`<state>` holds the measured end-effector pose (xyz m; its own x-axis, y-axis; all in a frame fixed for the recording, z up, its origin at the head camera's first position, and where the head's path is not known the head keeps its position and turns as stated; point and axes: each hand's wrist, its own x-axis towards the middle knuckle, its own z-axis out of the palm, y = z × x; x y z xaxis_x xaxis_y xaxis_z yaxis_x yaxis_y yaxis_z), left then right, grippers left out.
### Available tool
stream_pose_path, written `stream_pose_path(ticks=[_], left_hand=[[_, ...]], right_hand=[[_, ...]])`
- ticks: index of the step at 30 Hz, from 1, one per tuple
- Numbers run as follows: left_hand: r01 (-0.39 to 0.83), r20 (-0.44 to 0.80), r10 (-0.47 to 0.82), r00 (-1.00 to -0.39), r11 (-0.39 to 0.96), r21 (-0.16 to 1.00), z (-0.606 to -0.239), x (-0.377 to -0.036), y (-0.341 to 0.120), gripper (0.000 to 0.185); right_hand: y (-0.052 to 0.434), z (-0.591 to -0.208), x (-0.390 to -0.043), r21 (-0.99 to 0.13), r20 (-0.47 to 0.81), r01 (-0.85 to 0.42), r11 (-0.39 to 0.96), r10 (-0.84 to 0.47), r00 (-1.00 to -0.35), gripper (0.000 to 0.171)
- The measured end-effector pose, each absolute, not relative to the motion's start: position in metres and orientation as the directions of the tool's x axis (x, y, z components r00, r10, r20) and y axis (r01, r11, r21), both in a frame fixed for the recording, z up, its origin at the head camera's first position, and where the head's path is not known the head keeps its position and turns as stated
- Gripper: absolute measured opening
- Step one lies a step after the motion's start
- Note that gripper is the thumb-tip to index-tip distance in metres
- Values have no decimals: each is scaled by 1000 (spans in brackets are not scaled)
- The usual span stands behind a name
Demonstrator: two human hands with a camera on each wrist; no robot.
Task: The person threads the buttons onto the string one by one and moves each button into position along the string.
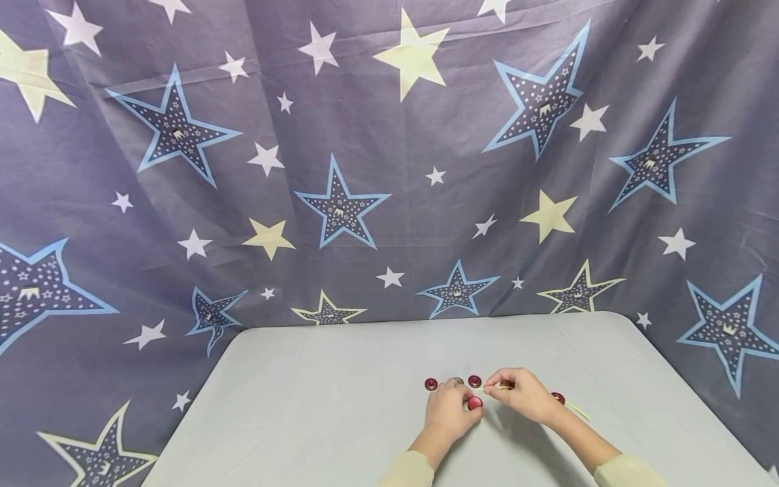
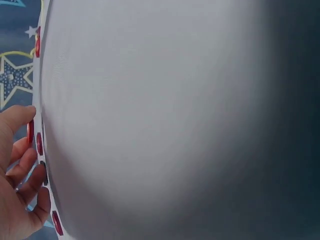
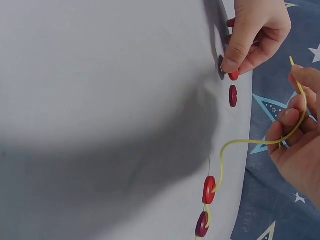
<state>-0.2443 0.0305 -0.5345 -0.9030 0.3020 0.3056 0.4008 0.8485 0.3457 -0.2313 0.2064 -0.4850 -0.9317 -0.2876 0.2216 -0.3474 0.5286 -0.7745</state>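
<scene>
Left hand (image 1: 447, 409): red button (image 1: 475, 403), pinched at the rim, seemingly to leave its face free. Right hand (image 1: 520, 392): yellow cord (image 3: 250, 141), pinched just behind the tip, presumably to steady the limp end. On worktop (image 1: 304, 406): threaded red buttons (image 3: 209, 190), two, near right hand; loose red buttons (image 1: 431, 384), two, near left hand; dark button (image 3: 221, 67), partly hidden by left hand in head view. Held button's holes: cannot be made out.
</scene>
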Motion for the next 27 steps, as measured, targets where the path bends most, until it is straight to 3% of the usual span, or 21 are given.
stream_pose_path(ticks=[9, 27], left_hand=[[438, 405, 261, -876, 781, 445, -528, -244, 24, 18], [384, 407, 161, -899, 736, 558, -520, -236, 15, 17]], right_hand=[[202, -482, -233, -790, 248, -375, 486, -306, -919, 12], [189, -483, -232, -854, 246, -340, 395, -271, -931, 14]])
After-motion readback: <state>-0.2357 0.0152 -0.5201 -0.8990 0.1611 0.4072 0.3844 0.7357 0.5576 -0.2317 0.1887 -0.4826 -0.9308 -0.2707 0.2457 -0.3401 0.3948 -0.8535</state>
